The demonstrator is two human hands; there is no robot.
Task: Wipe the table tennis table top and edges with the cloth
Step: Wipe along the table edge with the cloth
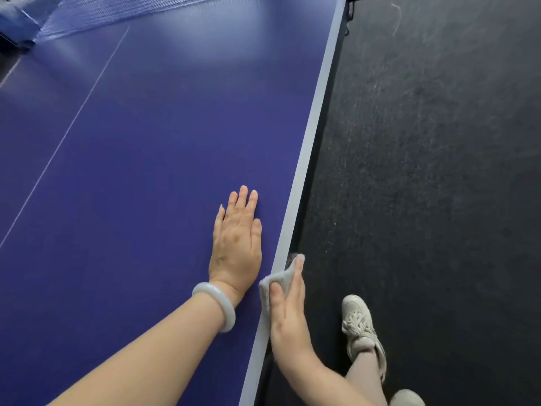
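Note:
The blue table tennis table [146, 177] fills the left of the view, its pale side edge [307, 148] running from top right down to the bottom middle. My left hand [237, 244] lies flat on the top near that edge, fingers straight, a pale bangle on the wrist. My right hand [288, 312] holds a small grey cloth [278, 284] against the side edge, thumb on top and fingers down the outer face. Part of the cloth is hidden under the hand.
The net [117, 13] crosses the table at the top left. A thin white centre line [64, 136] runs along the top. Dark carpet floor [439, 171] lies right of the table. My light shoes [360, 323] stand close to the edge.

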